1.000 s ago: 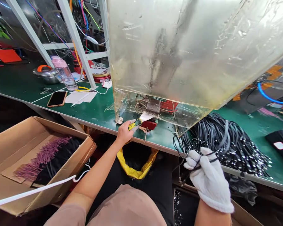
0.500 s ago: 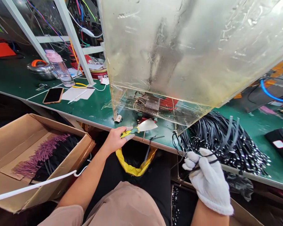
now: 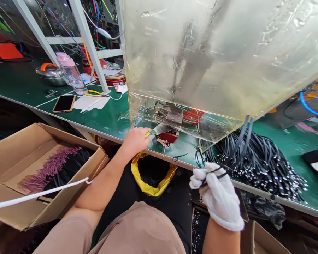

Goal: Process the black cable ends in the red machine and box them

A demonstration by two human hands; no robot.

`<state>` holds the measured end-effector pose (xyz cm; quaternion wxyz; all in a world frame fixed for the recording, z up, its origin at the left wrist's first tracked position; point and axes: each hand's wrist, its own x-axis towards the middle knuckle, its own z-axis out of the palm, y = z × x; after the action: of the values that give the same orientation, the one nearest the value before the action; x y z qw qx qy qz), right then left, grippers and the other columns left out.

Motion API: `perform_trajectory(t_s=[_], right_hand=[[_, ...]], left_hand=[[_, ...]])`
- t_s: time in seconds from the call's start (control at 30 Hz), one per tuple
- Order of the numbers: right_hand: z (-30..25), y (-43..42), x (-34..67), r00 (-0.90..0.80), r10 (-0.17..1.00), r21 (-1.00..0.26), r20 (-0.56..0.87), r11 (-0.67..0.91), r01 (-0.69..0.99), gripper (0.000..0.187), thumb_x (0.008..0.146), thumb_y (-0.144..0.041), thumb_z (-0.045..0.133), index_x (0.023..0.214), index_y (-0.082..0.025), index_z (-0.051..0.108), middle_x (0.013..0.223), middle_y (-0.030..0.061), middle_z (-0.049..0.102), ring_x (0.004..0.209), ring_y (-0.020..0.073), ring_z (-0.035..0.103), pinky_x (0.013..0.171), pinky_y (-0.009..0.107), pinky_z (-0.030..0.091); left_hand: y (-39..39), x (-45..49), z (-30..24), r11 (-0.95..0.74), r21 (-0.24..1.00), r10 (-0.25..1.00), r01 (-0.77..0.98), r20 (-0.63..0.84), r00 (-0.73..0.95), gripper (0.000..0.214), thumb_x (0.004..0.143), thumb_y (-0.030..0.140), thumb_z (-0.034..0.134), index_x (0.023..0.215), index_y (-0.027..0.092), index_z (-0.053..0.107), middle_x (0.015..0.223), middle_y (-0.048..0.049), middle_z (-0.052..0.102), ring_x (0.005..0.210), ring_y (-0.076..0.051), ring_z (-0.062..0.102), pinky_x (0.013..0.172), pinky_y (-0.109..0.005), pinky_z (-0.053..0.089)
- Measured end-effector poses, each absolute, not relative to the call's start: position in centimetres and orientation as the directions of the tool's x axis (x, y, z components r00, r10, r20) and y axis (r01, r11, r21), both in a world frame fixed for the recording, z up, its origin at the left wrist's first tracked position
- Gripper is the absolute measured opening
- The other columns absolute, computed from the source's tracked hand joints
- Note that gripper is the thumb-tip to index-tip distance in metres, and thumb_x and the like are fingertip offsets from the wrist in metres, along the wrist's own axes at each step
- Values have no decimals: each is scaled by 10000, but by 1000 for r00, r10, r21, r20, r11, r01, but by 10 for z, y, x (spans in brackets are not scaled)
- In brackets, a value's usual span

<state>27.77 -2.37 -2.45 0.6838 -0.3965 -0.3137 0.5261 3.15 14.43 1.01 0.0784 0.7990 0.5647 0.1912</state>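
Note:
My bare left hand [image 3: 136, 141] is wrapped round the yellow-and-green handle of a putty knife [image 3: 163, 128]. Its metal blade reaches over the green bench edge, beside a red block [image 3: 169, 137] under the clear plastic guard [image 3: 185, 120]. In a white knitted glove, my right hand [image 3: 220, 197] pinches thin black cable [image 3: 217, 174] in front of the bench; the cable's ends are partly hidden by the fingers. Behind that glove lies a large pile of black cables [image 3: 262, 165] with shiny tips. A short black cable scrap [image 3: 179, 156] rests at the bench edge.
A yellow-rimmed bag [image 3: 147, 188] hangs open below the bench edge. To the left stands a cardboard box [image 3: 42, 208] holding pink-ended black cables. A phone [image 3: 64, 103], a bottle [image 3: 75, 76] and a steel pot [image 3: 51, 76] are on the bench. A white rod [image 3: 39, 195] crosses the box.
My left hand has pushed the putty knife forward to the red block. My right hand has moved left with the black cable. The dangling strip over the bag is gone from view.

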Motion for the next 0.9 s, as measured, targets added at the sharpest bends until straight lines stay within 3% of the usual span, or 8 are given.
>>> perform_trajectory(t_s=[0.2, 0.33, 0.5, 0.63, 0.9], right_hand=[[-25, -21, 260, 135, 990, -889, -47, 20, -458, 341, 901, -343, 750, 1192, -199, 645, 959, 106, 742, 806, 209, 691, 781, 431, 565], [-32, -13, 248, 18, 997, -887, -70, -54, -459, 351, 922, -375, 729, 1213, -202, 634, 967, 110, 749, 823, 222, 706, 796, 439, 580], [-84, 7, 231, -199, 941, -785, -273, -338, -519, 487, 862, -432, 794, 1237, -192, 598, 993, 110, 743, 728, 194, 717, 648, 338, 589], [-115, 12, 217, -225, 898, -705, -379, -437, -559, 528, 776, -435, 870, 1153, -158, 625, 916, 89, 726, 674, 168, 694, 573, 286, 577], [-68, 71, 213, -235, 944, -729, -231, -328, -601, 385, 823, -357, 834, 1104, -198, 626, 885, 39, 692, 676, 134, 633, 566, 252, 552]], left_hand=[[155, 102, -6, -497, 379, 868, 781, 204, 453, 232, 860, 301, 663, 1058, 244, 769, 1048, -66, 795, 979, -260, 740, 852, -310, 541], [146, 97, -31, -504, 401, 864, 765, 236, 445, 277, 892, 330, 647, 1136, 247, 750, 1098, -78, 784, 1018, -256, 729, 874, -311, 538], [137, 27, -41, -284, 343, 949, 895, 231, 213, 278, 898, 267, 584, 1119, 214, 744, 1092, -115, 781, 1020, -299, 729, 871, -350, 534], [127, -12, -30, -84, 254, 985, 964, 167, 41, 340, 866, 232, 545, 1142, 177, 735, 1142, -150, 773, 1032, -377, 726, 850, -420, 538], [116, -6, -23, 10, 275, 996, 962, 78, -32, 410, 868, 223, 512, 1225, 187, 712, 1172, -149, 769, 1046, -375, 729, 864, -419, 546]])
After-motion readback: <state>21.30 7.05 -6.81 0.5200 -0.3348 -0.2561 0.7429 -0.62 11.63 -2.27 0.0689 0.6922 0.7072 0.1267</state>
